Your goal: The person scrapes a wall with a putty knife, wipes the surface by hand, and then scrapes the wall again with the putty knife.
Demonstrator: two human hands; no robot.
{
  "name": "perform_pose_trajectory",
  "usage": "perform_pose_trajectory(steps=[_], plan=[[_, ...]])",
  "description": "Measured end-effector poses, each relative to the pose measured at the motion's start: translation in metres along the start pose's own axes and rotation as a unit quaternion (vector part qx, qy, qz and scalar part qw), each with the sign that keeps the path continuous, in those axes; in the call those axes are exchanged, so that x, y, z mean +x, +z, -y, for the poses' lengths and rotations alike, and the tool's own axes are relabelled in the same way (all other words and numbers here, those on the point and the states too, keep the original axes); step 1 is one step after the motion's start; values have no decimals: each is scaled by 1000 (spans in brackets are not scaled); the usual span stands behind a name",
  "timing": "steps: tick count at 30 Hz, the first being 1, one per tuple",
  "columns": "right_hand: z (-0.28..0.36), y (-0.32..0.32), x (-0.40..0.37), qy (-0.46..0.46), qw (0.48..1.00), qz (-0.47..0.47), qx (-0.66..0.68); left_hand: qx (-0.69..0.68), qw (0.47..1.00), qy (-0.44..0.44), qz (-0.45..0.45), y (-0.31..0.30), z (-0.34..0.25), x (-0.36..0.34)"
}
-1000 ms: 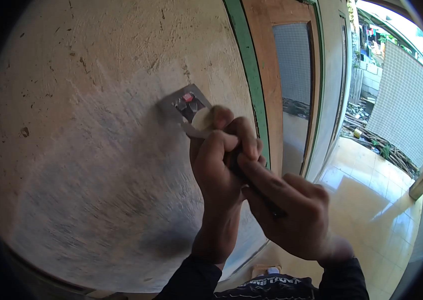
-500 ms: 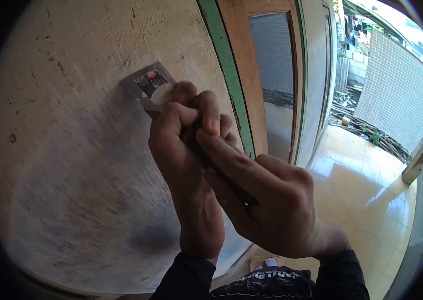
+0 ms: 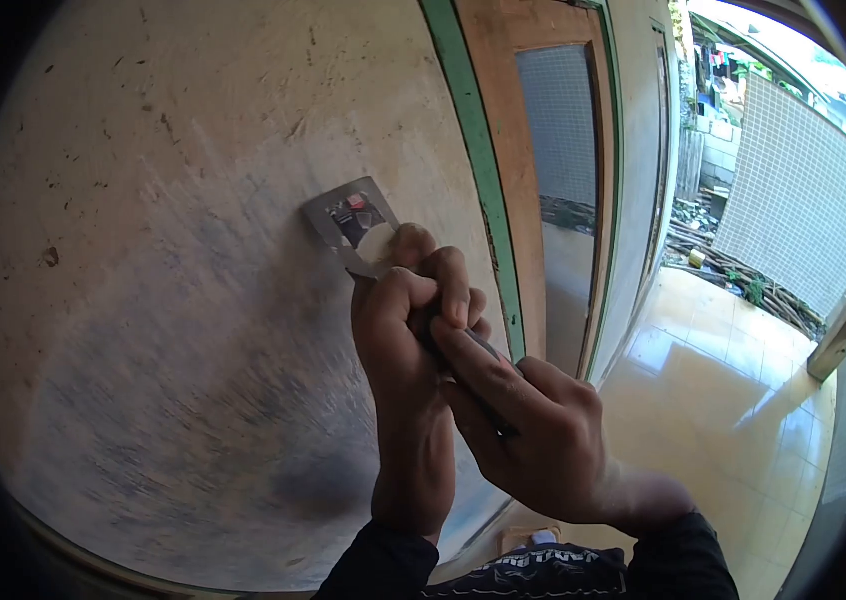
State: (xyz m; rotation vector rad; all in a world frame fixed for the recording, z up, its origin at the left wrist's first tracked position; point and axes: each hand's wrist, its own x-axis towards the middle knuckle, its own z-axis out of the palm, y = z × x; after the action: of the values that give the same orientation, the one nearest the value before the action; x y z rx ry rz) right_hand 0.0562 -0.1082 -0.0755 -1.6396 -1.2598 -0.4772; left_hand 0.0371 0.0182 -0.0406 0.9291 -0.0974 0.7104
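Observation:
Both hands are closed around one scraper, a flat metal blade with a printed label and a dark handle. My left hand wraps the scraper near its blade, fingers curled over the top. Farther down, my right hand grips the handle, which is mostly hidden by the fingers. The blade lies at or very close to the wall; exact contact cannot be told. Around and below it the wall is pale, whitish and grey with streaky scratch marks, while higher up it is beige with dark chips.
A green door frame and a brown wooden door with a glass pane stand right of the wall. Beyond are a shiny tiled floor, a grid-patterned panel and a pile of sticks.
The scraper has moved down and to the right along the wall, with both hands still on it. The camera view has shifted slightly.

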Motion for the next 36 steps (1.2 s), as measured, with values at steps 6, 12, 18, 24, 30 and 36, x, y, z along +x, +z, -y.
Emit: perform_pose_trajectory(steps=[6, 12, 18, 24, 30, 36], plan=[[-1, -2, 31, -37, 996, -78, 19, -10, 999, 36, 23, 26, -20, 25], [4, -4, 12, -16, 999, -27, -7, -56, 995, 5, 80, 7, -13, 12], [1, -5, 27, -45, 996, -68, -20, -25, 996, 33, 77, 21, -15, 25], [-30, 10, -45, 80, 997, 12, -8, 19, 999, -32, 10, -30, 59, -17], [-42, 25, -78, 118, 992, 20, 42, 8, 998, -53, -35, -57, 92, -39], [-47, 34, -81, 114, 992, -11, 54, 36, 998, -51, -24, -56, 86, -39]])
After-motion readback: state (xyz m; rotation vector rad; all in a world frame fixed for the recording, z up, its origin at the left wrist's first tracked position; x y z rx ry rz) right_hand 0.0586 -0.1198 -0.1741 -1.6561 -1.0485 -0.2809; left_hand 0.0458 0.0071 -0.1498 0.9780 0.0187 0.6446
